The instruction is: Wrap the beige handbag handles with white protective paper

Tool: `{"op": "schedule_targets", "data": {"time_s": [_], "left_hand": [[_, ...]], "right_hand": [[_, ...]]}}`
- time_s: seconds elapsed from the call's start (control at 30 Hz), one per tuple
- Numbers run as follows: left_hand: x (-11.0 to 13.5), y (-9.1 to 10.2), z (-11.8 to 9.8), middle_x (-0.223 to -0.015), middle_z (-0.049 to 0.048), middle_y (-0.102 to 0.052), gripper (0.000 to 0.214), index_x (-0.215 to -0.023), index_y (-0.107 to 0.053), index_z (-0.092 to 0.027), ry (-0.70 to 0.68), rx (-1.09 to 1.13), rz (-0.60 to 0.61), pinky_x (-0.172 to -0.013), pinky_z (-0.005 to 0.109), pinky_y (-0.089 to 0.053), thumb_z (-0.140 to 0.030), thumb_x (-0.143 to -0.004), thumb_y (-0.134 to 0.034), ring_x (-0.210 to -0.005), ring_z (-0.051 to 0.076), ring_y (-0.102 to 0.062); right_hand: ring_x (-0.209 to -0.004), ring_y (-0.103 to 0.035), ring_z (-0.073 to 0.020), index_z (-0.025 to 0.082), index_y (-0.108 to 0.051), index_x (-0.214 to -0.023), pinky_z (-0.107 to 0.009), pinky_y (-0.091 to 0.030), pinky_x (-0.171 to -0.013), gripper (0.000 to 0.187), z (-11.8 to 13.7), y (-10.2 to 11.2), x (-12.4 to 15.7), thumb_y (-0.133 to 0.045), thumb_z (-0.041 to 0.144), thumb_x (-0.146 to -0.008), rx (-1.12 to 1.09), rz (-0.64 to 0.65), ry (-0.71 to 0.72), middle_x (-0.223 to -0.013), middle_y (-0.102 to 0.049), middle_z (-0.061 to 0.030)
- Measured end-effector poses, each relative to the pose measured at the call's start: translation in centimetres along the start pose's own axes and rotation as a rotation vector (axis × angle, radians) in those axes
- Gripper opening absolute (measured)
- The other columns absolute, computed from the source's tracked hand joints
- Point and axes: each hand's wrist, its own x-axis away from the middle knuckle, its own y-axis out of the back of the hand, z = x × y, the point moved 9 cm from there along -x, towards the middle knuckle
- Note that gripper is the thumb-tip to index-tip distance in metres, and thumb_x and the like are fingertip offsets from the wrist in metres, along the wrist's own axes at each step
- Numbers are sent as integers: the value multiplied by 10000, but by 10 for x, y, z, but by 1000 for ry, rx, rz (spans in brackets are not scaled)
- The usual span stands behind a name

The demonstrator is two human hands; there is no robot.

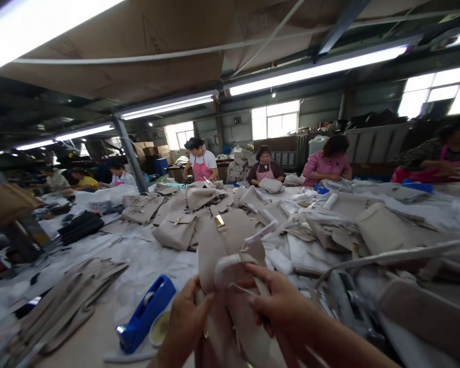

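Note:
A beige bag with a gold-coloured clasp stands right in front of me, its lower part blurred. My left hand is closed on the bag's left side, thumb on the near face. Over the bag's middle, my right hand has its index finger stretched along a pale rounded piece. Its thumb and other fingers are curled by a thin whitish cord, apparently pinching it. The exact grip is blurred.
To the left are a blue tape dispenser, a tape roll and folded grey-beige fabric. Beige bags and white wrapping are heaped across the table. A metal tool lies at right. Several co-workers work opposite.

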Motion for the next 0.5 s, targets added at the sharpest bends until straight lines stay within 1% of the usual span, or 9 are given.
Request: {"op": "schedule_targets", "data": {"time_s": [0.03, 0.07, 0.13, 0.2, 0.27, 0.3, 0.37, 0.43, 0.5], "left_hand": [[-10, 11, -1, -1044, 31, -745, 403, -1132, -657, -209, -12, 10, -9, -865, 294, -535, -334, -750, -694, -1005, 249, -668], [-19, 19, 1, -1023, 34, -748, 410, -1126, -661, -206, -2, 40, -2, -849, 295, -539, -351, -746, -707, -991, 249, -672], [-33, 23, 9, -944, 45, -756, 433, -1103, -667, -188, 84, 160, 60, -754, 300, -559, -373, -719, -740, -882, 245, -693], [-43, 15, 19, -860, 55, -755, 470, -1077, -667, -161, 194, 314, 133, -656, 301, -560, -356, -665, -780, -743, 229, -694], [-51, -2, 27, -813, 66, -749, 498, -1050, -665, -134, 275, 419, 210, -606, 299, -549, -318, -610, -808, -661, 212, -678], [-55, -13, 32, -796, 68, -744, 496, -1040, -665, -125, 299, 431, 247, -590, 294, -541, -302, -600, -808, -638, 203, -669], [-63, -37, 42, -768, 63, -733, 455, -1028, -667, -118, 315, 373, 309, -566, 279, -518, -290, -621, -776, -613, 189, -653], [-73, -61, 55, -772, 58, -724, 394, -1012, -670, -120, 308, 278, 323, -568, 275, -502, -283, -657, -725, -634, 190, -652], [-80, -82, 69, -813, 69, -721, 336, -963, -675, -117, 298, 203, 312, -617, 285, -502, -255, -658, -705, -726, 216, -666]], "right_hand": [[-459, -564, -75, 230, -552, -1298, -193, -444, -370, 655, 11, 3, 4, -687, 144, -663, -21, 56, 13, -1024, -683, -37], [-489, -577, -68, 232, -598, -1244, -187, -471, -397, 611, 22, 8, 9, -707, 125, -653, -58, 103, 24, -1064, -670, -38], [-507, -565, -58, 220, -662, -1154, -178, -497, -427, 520, 41, 21, 24, -747, 115, -653, -152, 200, 39, -973, -669, -29], [-558, -576, -82, 227, -689, -1124, -186, -517, -452, 473, 60, 35, 42, -776, 139, -667, -276, 261, 88, -862, -648, -22], [-622, -595, -118, 279, -679, -1163, -203, -531, -476, 506, 80, 43, 60, -788, 159, -684, -397, 282, 163, -787, -616, -13], [-640, -600, -132, 311, -668, -1188, -214, -535, -486, 538, 87, 43, 68, -796, 168, -685, -445, 281, 196, -755, -598, -6], [-651, -608, -150, 355, -665, -1193, -246, -545, -512, 564, 98, 37, 79, -822, 207, -672, -489, 285, 243, -706, -568, 6], [-717, -641, -190, 360, -701, -1129, -318, -578, -608, 512, 101, 26, 81, -849, 275, -646, -478, 285, 278, -660, -542, 12], [-872, -670, -252, 355, -731, -1043, -426, -579, -768, 443, 96, 22, 71, -860, 328, -620, -457, 251, 296, -652, -533, 11]]}}
